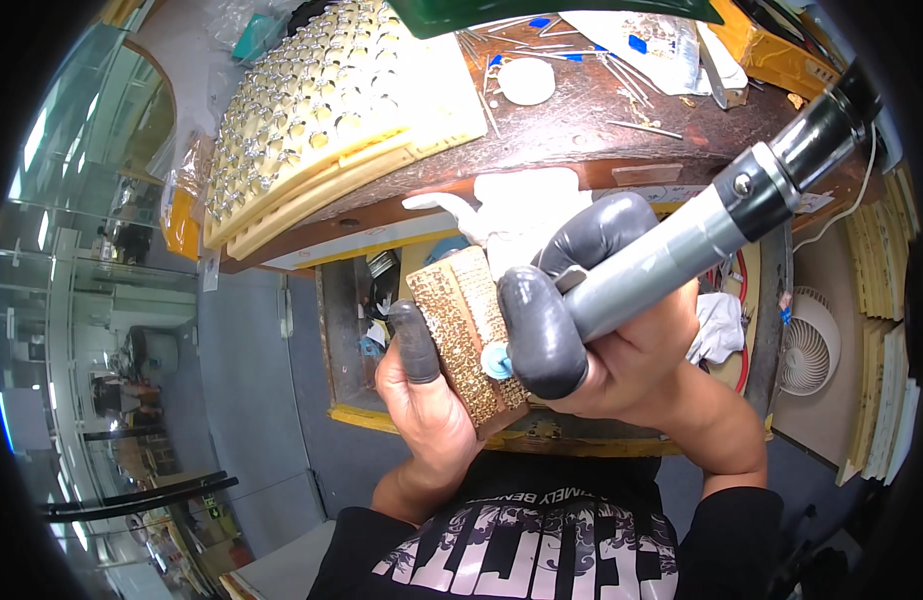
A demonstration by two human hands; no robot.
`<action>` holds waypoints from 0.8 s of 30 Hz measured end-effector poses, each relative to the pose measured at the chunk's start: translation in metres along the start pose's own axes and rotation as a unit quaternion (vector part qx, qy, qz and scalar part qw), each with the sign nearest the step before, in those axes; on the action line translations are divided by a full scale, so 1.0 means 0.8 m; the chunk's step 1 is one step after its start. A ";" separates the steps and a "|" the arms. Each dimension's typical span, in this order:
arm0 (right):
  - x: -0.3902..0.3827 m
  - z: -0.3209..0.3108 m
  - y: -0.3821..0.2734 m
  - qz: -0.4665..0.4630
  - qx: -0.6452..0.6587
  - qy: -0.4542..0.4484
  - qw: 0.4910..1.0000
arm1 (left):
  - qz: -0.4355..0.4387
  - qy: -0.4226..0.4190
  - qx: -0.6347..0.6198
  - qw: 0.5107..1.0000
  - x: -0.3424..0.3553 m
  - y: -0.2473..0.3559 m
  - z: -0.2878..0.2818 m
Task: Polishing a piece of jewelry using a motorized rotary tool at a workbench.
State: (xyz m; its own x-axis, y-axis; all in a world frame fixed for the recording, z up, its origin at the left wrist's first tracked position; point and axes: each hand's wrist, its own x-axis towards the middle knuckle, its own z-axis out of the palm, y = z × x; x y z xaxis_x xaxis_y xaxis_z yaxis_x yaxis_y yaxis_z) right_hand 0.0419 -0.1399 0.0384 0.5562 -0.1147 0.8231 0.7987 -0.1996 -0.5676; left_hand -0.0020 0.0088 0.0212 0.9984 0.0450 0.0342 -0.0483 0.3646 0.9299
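Observation:
My left hand [422, 410], a black cot on its thumb, grips a small flat block [452, 330] covered in gold-coloured textured strips with a tan band between them. My right hand [592, 320], black cots on its fingertips, is wrapped round a grey and black rotary handpiece [662, 263], angled down to the left. Its small light-blue wheel [497, 362] is at the block's face, partly behind a cot; whether they touch I cannot tell. A white padded object [522, 195] is just behind the block, its lower part hidden by my hands.
A cream board of rings [312, 100] lies on the dark wooden bench [582, 135], beside a white disc [525, 80], thin metal bits and an orange box [782, 55]. Below are an open drawer [347, 414] and cloth [717, 325]. A fan [812, 340] and stacked boards [877, 380] stand right.

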 end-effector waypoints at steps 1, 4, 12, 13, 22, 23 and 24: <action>-0.001 -0.001 -0.001 0.002 -0.003 -0.004 1.000 | -0.009 0.009 -0.001 1.000 -0.001 0.001 0.001; 0.001 0.000 -0.002 -0.004 -0.009 -0.007 1.000 | -0.017 0.018 0.004 1.000 -0.002 0.004 0.002; 0.001 0.003 -0.003 0.014 0.005 0.003 1.000 | 0.006 0.004 -0.007 1.000 -0.002 0.002 -0.002; 0.001 0.002 -0.002 0.002 -0.001 0.001 1.000 | 0.002 -0.004 0.000 1.000 -0.002 0.001 -0.003; 0.001 0.001 -0.002 -0.006 -0.010 -0.009 1.000 | -0.010 0.007 -0.013 1.000 -0.003 0.003 0.001; 0.000 0.001 -0.002 0.000 -0.010 -0.005 1.000 | -0.010 0.006 -0.013 1.000 -0.003 0.003 0.002; 0.001 0.001 -0.002 0.000 -0.011 -0.005 1.000 | -0.016 0.011 -0.010 1.000 -0.004 0.004 0.004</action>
State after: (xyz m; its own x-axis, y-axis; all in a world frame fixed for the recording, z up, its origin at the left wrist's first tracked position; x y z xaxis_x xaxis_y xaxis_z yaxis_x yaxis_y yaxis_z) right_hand 0.0413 -0.1392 0.0396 0.5583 -0.1050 0.8229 0.7938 -0.2208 -0.5667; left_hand -0.0049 0.0072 0.0252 0.9986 0.0534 -0.0031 -0.0177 0.3850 0.9227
